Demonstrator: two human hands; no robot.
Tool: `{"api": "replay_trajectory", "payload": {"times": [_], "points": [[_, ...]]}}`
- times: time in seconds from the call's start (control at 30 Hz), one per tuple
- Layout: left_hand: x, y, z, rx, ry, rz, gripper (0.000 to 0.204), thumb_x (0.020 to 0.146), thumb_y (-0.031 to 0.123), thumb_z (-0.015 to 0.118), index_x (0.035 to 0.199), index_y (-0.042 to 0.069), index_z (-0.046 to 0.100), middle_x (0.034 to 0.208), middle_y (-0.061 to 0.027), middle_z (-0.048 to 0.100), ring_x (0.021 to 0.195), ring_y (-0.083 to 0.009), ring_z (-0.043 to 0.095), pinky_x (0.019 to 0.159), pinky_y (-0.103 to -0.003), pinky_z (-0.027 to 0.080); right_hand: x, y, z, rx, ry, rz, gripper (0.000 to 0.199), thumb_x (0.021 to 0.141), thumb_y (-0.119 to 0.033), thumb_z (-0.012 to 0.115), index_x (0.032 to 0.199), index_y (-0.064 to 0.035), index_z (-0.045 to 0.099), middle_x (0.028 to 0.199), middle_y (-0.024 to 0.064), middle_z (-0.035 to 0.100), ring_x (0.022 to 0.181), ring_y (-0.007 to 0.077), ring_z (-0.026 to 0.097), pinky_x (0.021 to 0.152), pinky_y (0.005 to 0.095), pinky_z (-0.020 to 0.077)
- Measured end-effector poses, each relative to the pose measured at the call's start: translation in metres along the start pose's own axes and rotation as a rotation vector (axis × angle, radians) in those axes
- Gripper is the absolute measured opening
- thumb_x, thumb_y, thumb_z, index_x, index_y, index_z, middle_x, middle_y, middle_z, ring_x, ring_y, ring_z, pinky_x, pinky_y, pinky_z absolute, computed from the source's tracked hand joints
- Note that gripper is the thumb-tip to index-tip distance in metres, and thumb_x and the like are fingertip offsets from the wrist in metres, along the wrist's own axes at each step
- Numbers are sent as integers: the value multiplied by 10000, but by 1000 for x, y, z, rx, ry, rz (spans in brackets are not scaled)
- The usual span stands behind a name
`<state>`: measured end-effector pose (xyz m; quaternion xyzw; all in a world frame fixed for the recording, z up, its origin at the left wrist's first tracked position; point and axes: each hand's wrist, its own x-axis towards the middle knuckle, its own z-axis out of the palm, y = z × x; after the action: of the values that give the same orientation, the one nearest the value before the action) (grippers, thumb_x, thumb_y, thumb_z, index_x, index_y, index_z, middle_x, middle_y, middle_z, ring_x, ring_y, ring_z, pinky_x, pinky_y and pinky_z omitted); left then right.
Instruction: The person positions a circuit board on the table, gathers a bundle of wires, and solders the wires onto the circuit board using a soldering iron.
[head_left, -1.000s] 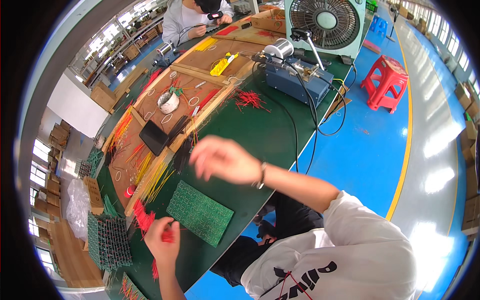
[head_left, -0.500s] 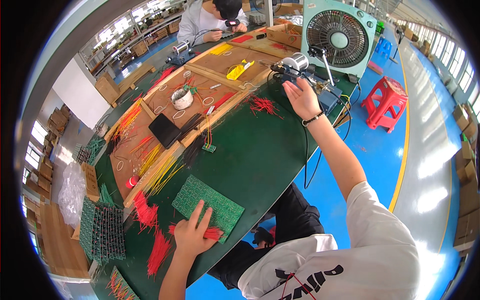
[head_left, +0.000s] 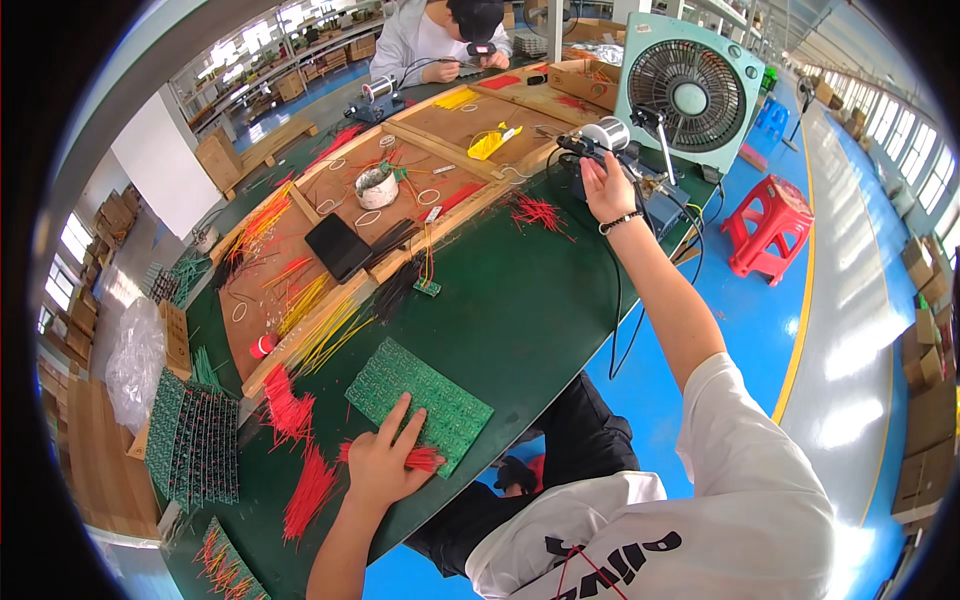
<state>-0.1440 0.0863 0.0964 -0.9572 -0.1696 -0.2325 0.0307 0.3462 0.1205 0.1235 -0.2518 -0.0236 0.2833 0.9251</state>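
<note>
Left fingers [head_left: 394, 415] seemingly grip thin red wires [head_left: 425, 459] over our rectangular green circuit board's [head_left: 412, 378] edge; right hand [head_left: 610, 195], grip unclear, next needs care.

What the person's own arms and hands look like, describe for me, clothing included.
Both the left hand and the right hand are ungloved. The right wrist wears a dark bracelet; the left wrist shows none. A loose white short sleeve covers the right upper arm; the left sleeve is out of view.

Printed on the white shirt [head_left: 745, 480] in thick, black, slanted letters [head_left: 664, 543], running down to the lower edge of view and partly cut there.
</note>
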Motion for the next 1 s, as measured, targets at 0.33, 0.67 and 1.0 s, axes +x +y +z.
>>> {"api": "replay_trajectory", "payload": {"times": [0.33, 0.67, 1.0], "points": [[7, -4, -1, -44, -20, 17, 577, 624, 411, 726, 1091, 90, 618, 1269, -116, 532, 471, -186, 507, 465, -278, 404, -12, -10, 1, 75, -106, -104, 222, 873, -238, 540, 901, -22, 496, 846, 121, 584, 786, 235, 595, 710, 353, 509], [14, 15, 5, -67, -21, 35, 551, 669, 433, 692, 1072, 65, 615, 1239, -138, 542, 477, -190, 521, 449, -280, 401, -76, -9, 0, 47, -465, 134, 411, 871, -254, 388, 1213, -28, 414, 1002, 211, 574, 942, 292, 580, 867, 384, 477], [27, 40, 16, -40, -26, 26, 548, 686, 423, 675, 1065, 32, 611, 1217, -179, 540, 483, -196, 552, 430, -283, 416, -138, 59, 1, -64, -734, 482, 375, 913, -286, 377, 1220, -85, 457, 933, 140, 613, 870, 224, 597, 796, 337, 482]]}}
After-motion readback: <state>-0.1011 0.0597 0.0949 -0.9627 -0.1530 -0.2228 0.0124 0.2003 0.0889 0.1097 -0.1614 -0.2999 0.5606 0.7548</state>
